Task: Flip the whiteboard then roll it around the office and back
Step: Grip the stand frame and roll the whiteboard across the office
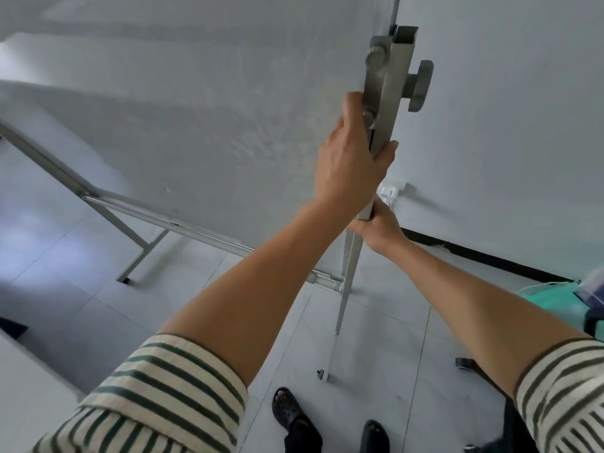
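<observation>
The whiteboard [196,109] fills the upper left, its white face tilted towards me. Its grey metal side post [397,93] rises at centre right, with a round locking knob [420,85] on the outer side. My left hand [351,158] is wrapped around the post just below the pivot bracket. My right hand [379,228] grips the same post lower down, partly hidden behind my left wrist. The stand's leg [346,289] runs down to a small caster [322,374] near my feet.
A white wall [506,125] with a black skirting strip stands close behind the post. A wall socket [392,189] sits beside my hands. Green and blue items [555,299] lie at the right edge. The stand's far leg [130,256] rests on the grey tiled floor.
</observation>
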{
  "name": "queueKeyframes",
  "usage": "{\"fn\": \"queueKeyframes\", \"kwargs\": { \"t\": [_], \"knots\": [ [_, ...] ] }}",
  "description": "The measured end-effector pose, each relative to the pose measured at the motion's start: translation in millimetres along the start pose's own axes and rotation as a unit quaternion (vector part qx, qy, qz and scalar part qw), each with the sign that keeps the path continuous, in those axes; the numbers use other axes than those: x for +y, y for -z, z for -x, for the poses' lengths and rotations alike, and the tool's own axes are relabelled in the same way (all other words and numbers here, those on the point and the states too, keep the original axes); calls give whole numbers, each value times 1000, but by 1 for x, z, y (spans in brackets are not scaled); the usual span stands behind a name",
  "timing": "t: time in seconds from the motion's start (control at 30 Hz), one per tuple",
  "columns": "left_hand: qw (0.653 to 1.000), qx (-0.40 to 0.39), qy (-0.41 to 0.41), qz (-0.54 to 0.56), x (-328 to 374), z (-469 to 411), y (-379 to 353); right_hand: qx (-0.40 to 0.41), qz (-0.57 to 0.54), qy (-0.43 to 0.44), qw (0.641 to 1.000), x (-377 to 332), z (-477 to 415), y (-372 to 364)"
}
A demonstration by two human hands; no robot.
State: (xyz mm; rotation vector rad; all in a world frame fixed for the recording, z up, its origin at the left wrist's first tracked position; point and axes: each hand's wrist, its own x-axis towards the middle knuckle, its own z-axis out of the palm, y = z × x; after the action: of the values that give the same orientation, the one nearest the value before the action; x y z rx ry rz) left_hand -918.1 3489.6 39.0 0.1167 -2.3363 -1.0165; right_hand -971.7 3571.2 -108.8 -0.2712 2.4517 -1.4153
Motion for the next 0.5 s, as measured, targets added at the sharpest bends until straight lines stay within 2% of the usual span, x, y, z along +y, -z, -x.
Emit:
{"fn": "queueKeyframes", "kwargs": {
  "t": [0.3,0.5],
  "knots": [
    [998,-50,-25,8,83,70,-41,69,-18,-47,996,49,90,66],
    [993,-91,-67,23,125,134,-45,124,-29,-76,989,85,164,84]
  ]
}}
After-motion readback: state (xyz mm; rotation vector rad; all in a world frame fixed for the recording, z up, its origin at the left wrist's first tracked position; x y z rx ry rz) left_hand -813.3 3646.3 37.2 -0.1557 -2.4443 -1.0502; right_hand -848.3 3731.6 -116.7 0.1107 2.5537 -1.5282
